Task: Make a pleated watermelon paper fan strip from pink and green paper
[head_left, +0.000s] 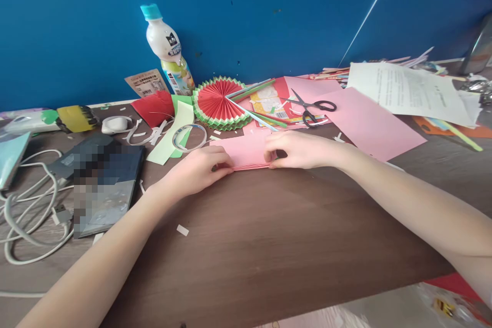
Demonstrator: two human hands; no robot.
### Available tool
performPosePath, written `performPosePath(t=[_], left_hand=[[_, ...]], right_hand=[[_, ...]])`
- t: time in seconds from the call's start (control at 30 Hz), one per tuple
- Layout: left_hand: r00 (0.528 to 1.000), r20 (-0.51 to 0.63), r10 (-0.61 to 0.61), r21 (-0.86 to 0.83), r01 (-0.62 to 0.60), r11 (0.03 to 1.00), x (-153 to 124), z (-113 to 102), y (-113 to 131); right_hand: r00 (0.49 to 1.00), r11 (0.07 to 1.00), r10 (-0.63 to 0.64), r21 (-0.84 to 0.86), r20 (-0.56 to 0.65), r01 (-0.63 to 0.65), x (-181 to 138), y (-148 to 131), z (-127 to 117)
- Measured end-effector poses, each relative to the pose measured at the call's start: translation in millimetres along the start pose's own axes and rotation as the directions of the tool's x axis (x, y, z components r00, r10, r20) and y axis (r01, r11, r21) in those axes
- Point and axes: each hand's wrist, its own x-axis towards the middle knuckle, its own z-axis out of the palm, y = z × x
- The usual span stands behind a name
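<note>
A folded piece of pink paper (249, 151) lies near the middle of the table, with several layers showing along its near edge. My left hand (203, 168) pinches its left end between thumb and fingers. At the right end, my right hand (294, 149) grips it the same way, fingers curled over the top and thumb at the near edge. Just behind the hands sits a round pleated paper fan (221, 102) in red, white and green. Black-handled scissors (309, 107) rest open behind my right hand. A roll of clear tape (189, 138) lies beside my left hand.
A bottle with a blue cap (165, 46) stands against the blue wall. Pink sheets (378, 123) and a printed page (411, 89) lie at right. On the left are a dark phone-like slab (115, 189), white cables (28, 215) and a yellow-wrapped item (77, 118). Paper scraps (183, 230) dot the table.
</note>
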Motion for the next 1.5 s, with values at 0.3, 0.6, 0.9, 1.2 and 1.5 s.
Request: performPosePath(t=[0.3, 0.6, 0.9, 1.2, 1.5], left_hand=[[0.974, -0.131, -0.186, -0.133, 0.169, 0.977, 0.0, -6.8, 4.0], [0.896, -0.168, -0.410, -0.518, 0.274, 0.810, -3.9, -38.5, 14.8], [0.899, 0.265, -0.349, -0.252, 0.414, 0.875, -0.2, -21.2, -3.7], [0.913, 0.235, -0.333, -0.224, 0.384, 0.896, -0.5, -21.7, 0.1], [0.933, 0.095, -0.348, -0.259, 0.360, 0.896, 2.1, -9.9, 13.3]], right_hand=[[0.963, 0.997, 0.060, 0.055, -0.262, -0.047, -2.2, -3.3, -2.8], [0.816, 0.869, 0.230, 0.490, -0.531, 0.074, -10.2, -22.7, -21.2], [0.963, 0.890, 0.264, 0.398, -0.058, -0.220, 2.6, 11.3, -9.0], [0.868, 0.876, 0.479, 0.018, -0.133, -0.482, -4.9, 28.0, -17.5], [0.972, 0.944, 0.225, 0.263, -0.073, -0.199, -3.0, 3.9, -15.0]])
